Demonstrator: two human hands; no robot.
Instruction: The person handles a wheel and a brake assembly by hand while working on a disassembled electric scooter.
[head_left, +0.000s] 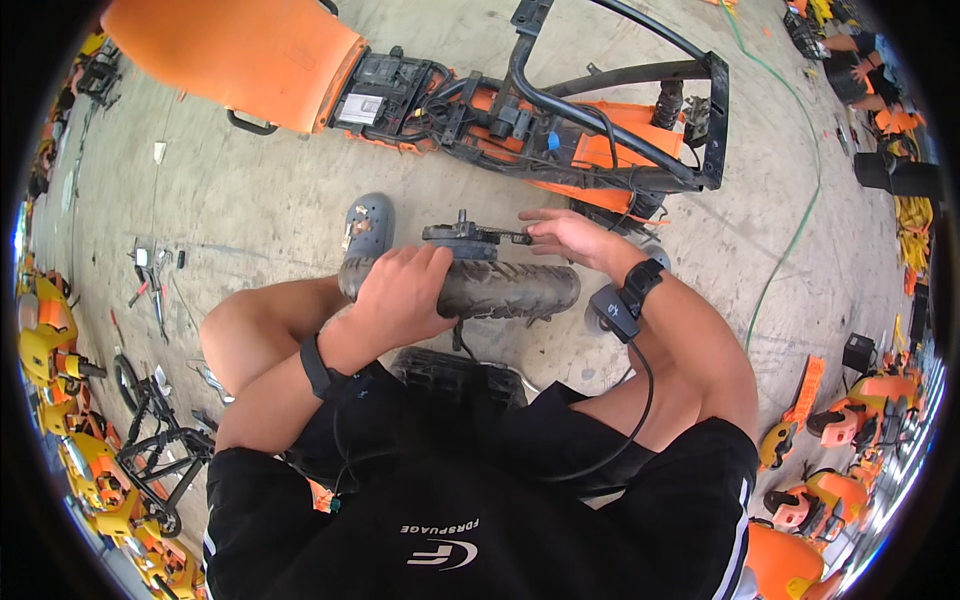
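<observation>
A small scooter wheel with a worn black tyre (520,291) stands upright between my knees, over the floor. My left hand (405,295) is wrapped round the left part of the tyre from above. A dark round hub, which looks like a drum brake (462,236), sticks out from the wheel's far side, with an axle end pointing away from me. Beside it, a short spring-like piece (514,238) reaches toward my right hand (575,240). That hand has its fingers stretched out and apart; whether the fingertips touch the piece cannot be made out.
Ahead lies a partly stripped orange scooter (510,135) with a bent black tube frame (600,100). Hand tools (150,285) lie on the floor at left. A green hose (805,200) runs along the right. Orange and yellow scooters (60,350) line both sides; another person (860,70) is far right.
</observation>
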